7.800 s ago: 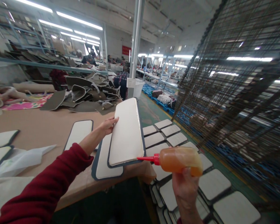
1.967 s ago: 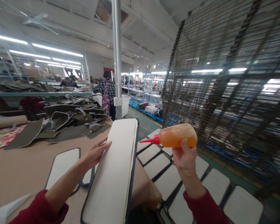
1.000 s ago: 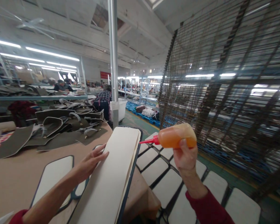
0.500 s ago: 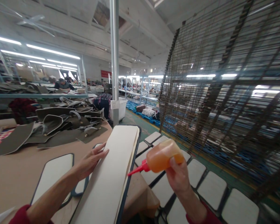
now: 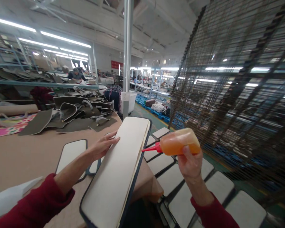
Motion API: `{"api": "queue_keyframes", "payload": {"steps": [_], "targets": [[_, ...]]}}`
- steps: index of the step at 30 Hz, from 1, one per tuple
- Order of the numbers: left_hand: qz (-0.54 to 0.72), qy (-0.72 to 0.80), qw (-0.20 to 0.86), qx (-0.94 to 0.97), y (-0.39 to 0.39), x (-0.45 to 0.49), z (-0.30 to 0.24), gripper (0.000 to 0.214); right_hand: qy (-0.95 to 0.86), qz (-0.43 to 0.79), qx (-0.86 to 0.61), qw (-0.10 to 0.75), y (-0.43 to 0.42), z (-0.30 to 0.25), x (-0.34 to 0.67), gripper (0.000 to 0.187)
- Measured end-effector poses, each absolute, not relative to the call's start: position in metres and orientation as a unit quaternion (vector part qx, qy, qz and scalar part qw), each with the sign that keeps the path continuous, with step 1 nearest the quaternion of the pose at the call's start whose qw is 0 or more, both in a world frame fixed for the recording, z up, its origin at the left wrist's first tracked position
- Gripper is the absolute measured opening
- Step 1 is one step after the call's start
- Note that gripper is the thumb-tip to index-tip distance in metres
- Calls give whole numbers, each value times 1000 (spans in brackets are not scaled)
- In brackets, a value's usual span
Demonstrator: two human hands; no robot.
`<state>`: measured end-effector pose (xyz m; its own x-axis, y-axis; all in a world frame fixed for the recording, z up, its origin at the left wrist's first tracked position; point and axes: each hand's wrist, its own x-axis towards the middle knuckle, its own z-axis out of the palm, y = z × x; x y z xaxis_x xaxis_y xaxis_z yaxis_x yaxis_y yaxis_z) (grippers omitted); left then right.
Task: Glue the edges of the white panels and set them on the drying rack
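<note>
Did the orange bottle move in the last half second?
Yes. The squeeze bottle in the right hand rose: it was below the wire rack's lower edge, now overlaps it, nozzle level.

Cream panel (image 5: pixel 116 177): near end cut by the lower edge, underside hidden from me. Bottle (image 5: pixel 179 145): base covered by the right hand (image 5: pixel 190 163). Wire rack (image 5: pixel 239 95): blurred, so I cannot read its contents. Far benches (image 5: pixel 144 85): workers too small to tell. White sheet (image 5: pixel 9 198): cut by the left edge.
</note>
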<state>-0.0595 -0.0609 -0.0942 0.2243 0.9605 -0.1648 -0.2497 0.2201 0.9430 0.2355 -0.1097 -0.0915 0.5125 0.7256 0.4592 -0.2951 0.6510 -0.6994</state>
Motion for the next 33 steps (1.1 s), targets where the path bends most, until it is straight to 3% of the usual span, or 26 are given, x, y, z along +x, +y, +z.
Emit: {"api": "queue_keyframes", "payload": {"steps": [6,14,21,27,33], "targets": [[467,419,659,415,-56,-65,-101,81,-450,433,-276,731,-155,-137,223,62],[460,412,659,430,-55,-65,-97,70,-394,329,-292,807,-133,-108,227,62],[463,436,649,418,-57,-64,-98,82,-449,443,-279,724,-149,-128,229,56],[448,439,649,431,-63,-62,-97,84,-367,274,-249,854,-109,-83,230,55],[438,443,650,435,-69,-58,-94,81,-342,214,-229,886,-83,-68,235,51]]}}
